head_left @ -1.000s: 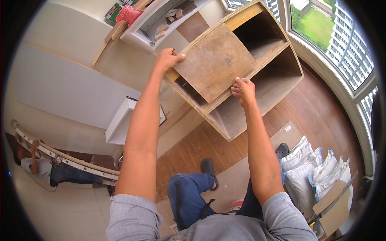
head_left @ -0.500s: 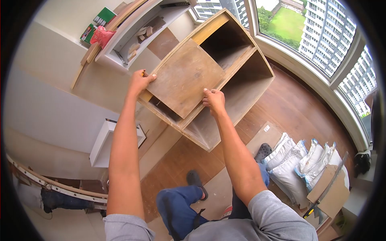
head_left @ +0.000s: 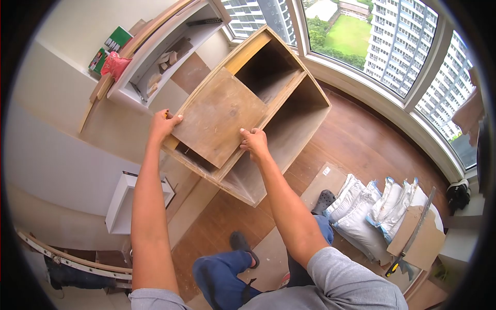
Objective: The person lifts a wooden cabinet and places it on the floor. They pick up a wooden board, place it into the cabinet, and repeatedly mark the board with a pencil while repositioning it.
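Observation:
A flat wooden board (head_left: 222,118) lies across the front of a wooden cabinet (head_left: 297,139) with open compartments. It covers part of the upper compartment, with dark openings showing on both sides of it. My left hand (head_left: 162,126) grips the board's left edge, thumb on top. A short yellow, dark-tipped stick (head_left: 168,114), perhaps a pencil, pokes out between its fingers. At the opposite edge, by the divider between the compartments, my right hand (head_left: 254,142) pinches the board between thumb and curled fingers.
A white drawer box (head_left: 138,201) stands on the left. Wood scraps lie in a white cabinet (head_left: 173,54) at the back. White sacks (head_left: 356,209), cardboard and a handsaw (head_left: 413,235) are at the right, beside my feet. Large windows (head_left: 356,41) line the far right.
The view has shifted, so the cabinet, board and both hands appear lower and further left. Both hands keep their hold, and the board sits about the same on the cabinet.

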Demonstrator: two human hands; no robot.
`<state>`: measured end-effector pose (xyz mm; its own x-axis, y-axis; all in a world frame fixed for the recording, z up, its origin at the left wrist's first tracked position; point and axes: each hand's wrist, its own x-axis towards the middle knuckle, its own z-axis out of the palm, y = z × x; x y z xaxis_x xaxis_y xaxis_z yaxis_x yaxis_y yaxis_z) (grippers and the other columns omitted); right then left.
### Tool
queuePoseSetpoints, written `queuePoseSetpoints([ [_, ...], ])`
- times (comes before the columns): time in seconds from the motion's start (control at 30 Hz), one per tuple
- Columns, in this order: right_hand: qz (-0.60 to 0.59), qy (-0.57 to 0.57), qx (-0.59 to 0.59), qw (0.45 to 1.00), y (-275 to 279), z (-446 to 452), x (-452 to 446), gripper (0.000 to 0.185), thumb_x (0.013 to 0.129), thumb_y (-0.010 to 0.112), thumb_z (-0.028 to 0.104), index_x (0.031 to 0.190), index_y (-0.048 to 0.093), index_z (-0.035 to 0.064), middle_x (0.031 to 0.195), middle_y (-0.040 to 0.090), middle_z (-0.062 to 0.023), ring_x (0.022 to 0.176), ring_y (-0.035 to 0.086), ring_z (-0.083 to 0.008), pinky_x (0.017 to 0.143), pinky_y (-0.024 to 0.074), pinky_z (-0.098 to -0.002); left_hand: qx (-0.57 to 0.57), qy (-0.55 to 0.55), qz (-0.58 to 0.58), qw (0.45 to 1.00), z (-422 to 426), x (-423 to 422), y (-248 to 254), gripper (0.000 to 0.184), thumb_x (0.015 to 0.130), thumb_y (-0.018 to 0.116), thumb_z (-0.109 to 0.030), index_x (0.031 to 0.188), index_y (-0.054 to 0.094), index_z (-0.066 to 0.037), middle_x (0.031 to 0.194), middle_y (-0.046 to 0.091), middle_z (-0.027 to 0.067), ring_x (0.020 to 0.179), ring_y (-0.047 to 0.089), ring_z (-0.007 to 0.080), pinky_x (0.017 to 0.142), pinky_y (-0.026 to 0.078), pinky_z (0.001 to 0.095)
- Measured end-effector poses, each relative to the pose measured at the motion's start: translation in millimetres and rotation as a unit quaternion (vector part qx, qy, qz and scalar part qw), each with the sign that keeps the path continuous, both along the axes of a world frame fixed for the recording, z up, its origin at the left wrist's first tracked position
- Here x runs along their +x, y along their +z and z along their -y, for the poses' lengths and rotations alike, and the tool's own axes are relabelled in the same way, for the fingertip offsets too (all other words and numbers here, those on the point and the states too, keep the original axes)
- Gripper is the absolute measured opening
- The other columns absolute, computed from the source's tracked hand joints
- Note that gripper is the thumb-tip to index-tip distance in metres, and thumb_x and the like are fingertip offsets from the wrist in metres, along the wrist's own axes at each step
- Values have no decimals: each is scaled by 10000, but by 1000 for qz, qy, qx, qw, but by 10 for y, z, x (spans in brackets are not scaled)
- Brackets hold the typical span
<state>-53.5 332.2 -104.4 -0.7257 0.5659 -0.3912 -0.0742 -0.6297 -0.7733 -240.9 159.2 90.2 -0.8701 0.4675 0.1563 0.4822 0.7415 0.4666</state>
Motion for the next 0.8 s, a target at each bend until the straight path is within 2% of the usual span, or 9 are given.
queuePoseSetpoints([
  [0.13, 0, -41, -23, 999, -26, 26, -37, 266, 876, 728, 159, 803, 541, -15, 693, 536, -67, 556, 525, -157, 466, 471, -321, 4, 3, 7, 1000, 4, 24, 17, 367, 720, 806, -285, 662, 581, -1, 632, 597, 103, 628, 570, 183, 833, 500, 317],
  [0.2, -8, 7, -10, 1000, -48, -1, -20, 272, 921, 703, 198, 923, 542, -21, 746, 539, -62, 604, 542, -150, 567, 520, -315, 4, 11, 16, 1000, 17, 0, 3, 366, 721, 807, -289, 666, 586, -2, 634, 600, 102, 630, 573, 183, 839, 499, 314],
  [0.27, -13, 3, -15, 1000, -52, -14, -7, 271, 922, 702, 198, 925, 541, -20, 745, 539, -62, 605, 540, -149, 576, 524, -319, -4, -5, -15, 1000, 34, -71, -40, 364, 721, 811, -297, 678, 596, -7, 641, 610, 96, 624, 576, 180, 823, 495, 303],
  [0.4, -11, -20, -32, 999, 95, 18, 39, 263, 925, 698, 194, 916, 534, -12, 734, 532, -56, 599, 528, -142, 582, 528, -322, 13, 9, 11, 1000, 45, -89, -72, 349, 734, 808, -271, 667, 581, -14, 618, 584, 70, 605, 540, 166, 854, 486, 289],
  [0.43, -6, -23, -34, 999, 66, 26, 28, 263, 925, 698, 194, 916, 534, -12, 734, 532, -56, 599, 528, -142, 582, 528, -322, 23, -10, 11, 1000, 59, -119, -79, 345, 740, 806, -258, 662, 568, -20, 609, 563, 54, 601, 516, 156, 819, 489, 299],
  [0.5, -9, -24, -35, 999, 27, 14, 0, 267, 871, 730, 181, 804, 560, -13, 732, 550, -67, 577, 538, -163, 473, 458, -315, 33, -35, 16, 999, 24, -109, -108, 343, 746, 804, -245, 657, 556, -25, 600, 542, 38, 597, 492, 145, 784, 491, 309],
  [0.57, -13, -23, -40, 999, -21, 6, -28, 269, 873, 729, 185, 816, 567, -22, 742, 558, -74, 583, 546, -167, 479, 462, -318, 37, -28, 10, 999, 18, -54, -64, 345, 757, 799, -230, 653, 537, -31, 603, 518, 18, 599, 457, 132, 684, 471, 327],
  [0.67, -12, -22, -46, 999, -37, 11, -34, 278, 879, 723, 194, 851, 579, -41, 760, 572, -88, 587, 551, -167, 483, 458, -319, 39, -23, 19, 999, 7, -7, -41, 349, 755, 803, -242, 667, 540, -31, 621, 526, 21, 603, 463, 131, 604, 422, 329],
  [0.8, -20, -27, -64, 997, 60, 15, 8, 263, 888, 710, 170, 889, 563, -48, 757, 562, -84, 552, 513, -151, 450, 410, -310, 31, -29, 20, 999, 29, -57, -59, 348, 755, 805, -247, 676, 542, -33, 629, 532, 22, 610, 467, 133, 593, 404, 316],
])
